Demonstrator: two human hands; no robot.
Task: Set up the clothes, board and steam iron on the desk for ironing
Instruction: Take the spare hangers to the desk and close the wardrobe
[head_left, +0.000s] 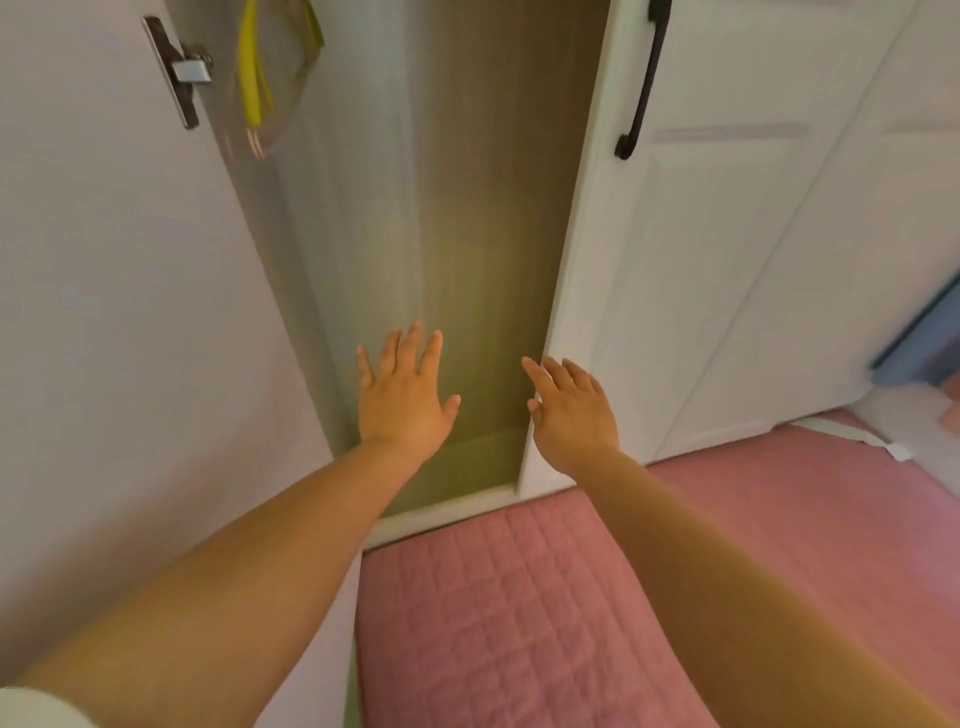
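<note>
None set up: no clothes, board or iron in view.
Left hand (402, 400): fingers spread, holding nothing, reaching into open wardrobe (467, 234).
Right hand (574, 415): fingers straight, empty, beside wardrobe door (675, 260).
Left to do: seemingly everything.

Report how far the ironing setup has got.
Done: nothing shows; no clothes, board, iron or desk in view. In hand: left hand and right hand are open and empty, reaching into the open wardrobe above the pink mat. Left: everything.
</note>
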